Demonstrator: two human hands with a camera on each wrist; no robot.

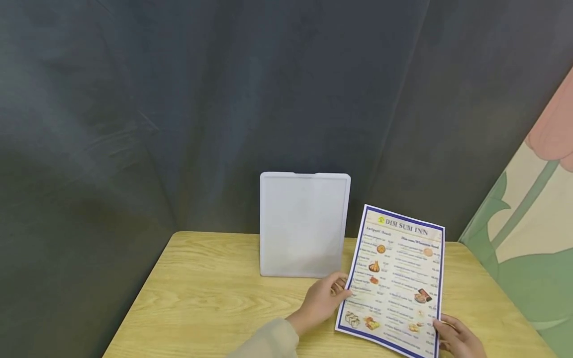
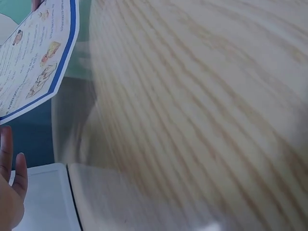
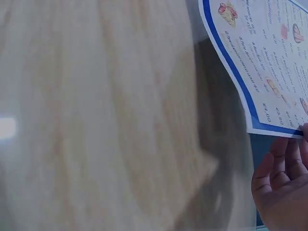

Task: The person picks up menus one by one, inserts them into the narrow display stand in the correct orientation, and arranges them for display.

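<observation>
at the near right of the wooden surface (image 1: 201, 298), both hands hold the menu sheet (image 1: 396, 278). the left hand (image 1: 320, 301) has its fingers against the sheet's left edge about halfway up; whether they curl round the edge or only press it cannot be told. the right hand (image 1: 456, 338) grips the lower right corner, thumb on the printed face. the sheet is lifted and tilted, its long axis running from the near edge up and away, title end farthest from the person. just to the left of its top, behind the left hand, a white stand (image 1: 304, 223) is upright on the surface, nearer the left hand than the right.
</observation>
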